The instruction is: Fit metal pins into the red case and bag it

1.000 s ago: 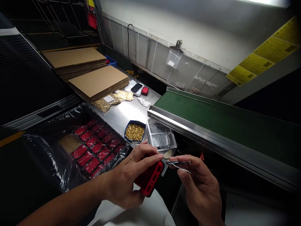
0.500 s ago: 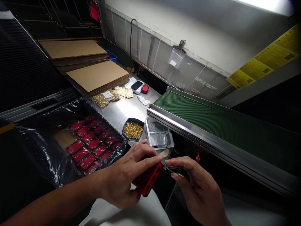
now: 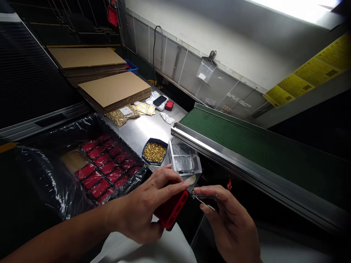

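Observation:
My left hand (image 3: 148,206) is wrapped round a red plastic case (image 3: 172,211), thumb underneath and fingers stretched over its top edge. My right hand (image 3: 229,221) pinches a pair of metal tweezers (image 3: 203,197), whose tips point left toward the end of the red case. Both hands hover over my lap, in front of the steel table's edge. Just beyond them stand a blue dish of small gold parts (image 3: 154,151) and a clear plastic tray (image 3: 184,159).
A box lined with black plastic (image 3: 55,171) holds rows of red cases (image 3: 105,168) at the left. A green conveyor belt (image 3: 246,140) runs off to the right. Flat cardboard stacks (image 3: 113,89), bags of gold parts (image 3: 120,115) and a phone (image 3: 159,100) lie farther back.
Both hands keep their grips and have barely shifted. The tweezers have drawn slightly nearer the red case's end. The view has drifted a little.

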`<state>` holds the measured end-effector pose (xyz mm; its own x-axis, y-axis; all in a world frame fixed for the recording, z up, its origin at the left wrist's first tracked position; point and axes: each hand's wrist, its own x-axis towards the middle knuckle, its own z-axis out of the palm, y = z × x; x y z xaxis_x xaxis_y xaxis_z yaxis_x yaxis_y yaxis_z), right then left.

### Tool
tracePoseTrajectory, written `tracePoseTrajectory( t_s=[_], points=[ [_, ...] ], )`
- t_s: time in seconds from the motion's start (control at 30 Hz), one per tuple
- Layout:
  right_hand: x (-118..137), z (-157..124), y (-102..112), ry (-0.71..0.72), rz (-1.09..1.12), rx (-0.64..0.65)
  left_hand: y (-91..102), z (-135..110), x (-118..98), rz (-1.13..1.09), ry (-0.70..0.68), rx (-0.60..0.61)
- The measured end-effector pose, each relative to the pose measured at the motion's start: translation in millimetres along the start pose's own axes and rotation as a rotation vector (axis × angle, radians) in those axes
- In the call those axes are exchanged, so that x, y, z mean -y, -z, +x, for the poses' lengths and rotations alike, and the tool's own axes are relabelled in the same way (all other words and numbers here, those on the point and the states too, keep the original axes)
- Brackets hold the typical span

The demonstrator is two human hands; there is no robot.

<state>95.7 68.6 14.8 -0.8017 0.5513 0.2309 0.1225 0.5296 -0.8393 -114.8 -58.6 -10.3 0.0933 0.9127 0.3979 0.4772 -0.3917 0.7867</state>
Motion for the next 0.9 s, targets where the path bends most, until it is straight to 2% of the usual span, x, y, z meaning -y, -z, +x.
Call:
tracePoseTrajectory(
  t_s=[0.37, 0.47, 0.6, 0.73, 0.9],
  points=[
    [2, 5, 2, 0.108, -0.031, 0.063, -3.3, -3, 0, -0.042, -0.026, -0.015],
    [1, 1, -4, 0.065, -0.004, -0.065, -5.5, -4, 2, -0.091, -0.017, -0.027],
    [6, -2, -17, -0.092, 0.086, -0.239, -7.6, -5, 4, -0.116, -0.008, -0.064],
    [12, -1, -27, -0.156, 0.162, -0.281, -8.4, -5, 3, -0.121, 0.001, -0.09],
    [14, 0, -30, -0.208, 0.255, -0.298, -9.6, -5, 1, -0.121, 0.016, -0.103]
  ],
)
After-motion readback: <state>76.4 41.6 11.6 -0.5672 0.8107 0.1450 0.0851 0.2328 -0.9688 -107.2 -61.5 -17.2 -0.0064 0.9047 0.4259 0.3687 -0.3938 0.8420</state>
